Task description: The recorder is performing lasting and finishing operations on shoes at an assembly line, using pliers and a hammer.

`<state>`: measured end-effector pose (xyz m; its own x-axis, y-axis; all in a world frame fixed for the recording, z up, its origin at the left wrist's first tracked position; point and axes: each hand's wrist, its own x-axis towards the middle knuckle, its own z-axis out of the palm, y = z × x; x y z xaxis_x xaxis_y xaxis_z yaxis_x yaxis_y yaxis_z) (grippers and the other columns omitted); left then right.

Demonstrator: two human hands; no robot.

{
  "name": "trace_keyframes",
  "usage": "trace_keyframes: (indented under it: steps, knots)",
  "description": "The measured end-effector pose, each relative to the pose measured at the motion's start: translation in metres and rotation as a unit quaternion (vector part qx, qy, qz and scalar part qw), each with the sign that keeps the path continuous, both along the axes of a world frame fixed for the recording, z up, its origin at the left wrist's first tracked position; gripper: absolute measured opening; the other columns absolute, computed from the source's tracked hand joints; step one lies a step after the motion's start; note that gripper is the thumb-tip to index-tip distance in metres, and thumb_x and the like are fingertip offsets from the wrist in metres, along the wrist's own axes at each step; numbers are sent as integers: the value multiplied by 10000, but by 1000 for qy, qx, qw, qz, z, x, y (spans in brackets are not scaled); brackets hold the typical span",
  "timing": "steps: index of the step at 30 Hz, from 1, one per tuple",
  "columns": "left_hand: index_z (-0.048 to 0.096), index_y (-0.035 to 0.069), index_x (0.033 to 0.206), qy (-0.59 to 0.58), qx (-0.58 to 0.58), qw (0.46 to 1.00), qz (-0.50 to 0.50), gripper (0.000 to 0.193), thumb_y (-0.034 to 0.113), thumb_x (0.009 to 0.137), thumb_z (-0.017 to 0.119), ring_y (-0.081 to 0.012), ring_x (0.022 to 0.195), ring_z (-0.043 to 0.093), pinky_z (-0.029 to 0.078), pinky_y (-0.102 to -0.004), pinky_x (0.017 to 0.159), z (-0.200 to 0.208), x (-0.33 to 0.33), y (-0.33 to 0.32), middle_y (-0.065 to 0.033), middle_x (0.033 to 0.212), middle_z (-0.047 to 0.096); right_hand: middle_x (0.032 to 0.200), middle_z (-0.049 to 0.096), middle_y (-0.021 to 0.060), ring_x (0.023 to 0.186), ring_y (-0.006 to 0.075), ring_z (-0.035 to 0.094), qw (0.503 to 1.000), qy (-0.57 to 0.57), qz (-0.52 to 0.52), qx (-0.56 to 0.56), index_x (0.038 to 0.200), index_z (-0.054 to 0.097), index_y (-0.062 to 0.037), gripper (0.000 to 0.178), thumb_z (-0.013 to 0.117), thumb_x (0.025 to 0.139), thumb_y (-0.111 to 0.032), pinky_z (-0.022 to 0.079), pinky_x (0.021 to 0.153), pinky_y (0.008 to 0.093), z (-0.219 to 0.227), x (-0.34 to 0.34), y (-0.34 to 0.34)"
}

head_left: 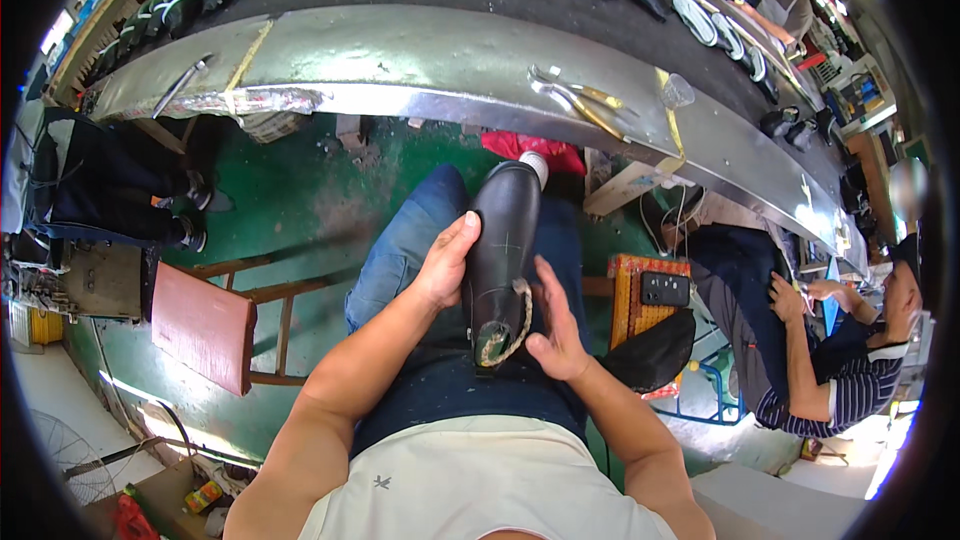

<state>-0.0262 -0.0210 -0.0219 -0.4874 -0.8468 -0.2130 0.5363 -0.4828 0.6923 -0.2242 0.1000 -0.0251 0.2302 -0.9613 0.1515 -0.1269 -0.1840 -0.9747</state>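
At the centre of the frame we see a black boot [503, 250] lying along the lap, toe pointing up the picture. Our left hand [446, 262] wraps its side, fingers curled closed against the leather. Our right hand [556, 325] rests open beside the boot's frayed opening, palm touching it. Above runs a metal bench [420, 55] with pliers [578, 100]; a red stool [205, 325] stands at left.
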Motion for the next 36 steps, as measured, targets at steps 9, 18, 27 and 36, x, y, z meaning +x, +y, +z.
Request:
trace_keyframes:
  steps: [9,18,27,36]
  knots:
    - [586,25,1274,-27,-6,998,63,458,428,1068,520,-154,967,668,558,-318,863,47,-39,-21,-69,1120,683,1618,189,204,1507,309,257,995,-25,84,50,1577,-190,-9,1526,986,631,-232,232,1223,428,41,-1,-11]
    - [415,-30,1420,-17,-73,997,20,527,375,1090,489,-178,1202,547,430,-327,1069,143,-159,-116,-116,1328,569,1506,438,112,1356,249,469,950,-248,-71,174,1610,152,-59,1227,921,658,-149,387,1139,397,149,-130,-109]
    - [542,0,1372,-139,-221,955,-141,390,202,1044,604,-187,1219,597,463,-333,1058,99,-124,-277,-106,1302,645,1423,575,197,1228,437,602,885,-385,-211,154,1456,471,-84,705,507,958,-583,527,880,674,182,-292,-338]
    - [608,-30,1166,-533,-450,704,134,369,41,823,724,-451,1135,626,506,-473,985,76,6,-287,-246,1164,657,1333,642,120,1140,370,649,818,-37,-521,242,1388,554,-153,616,531,965,-600,521,861,638,81,-553,-529]
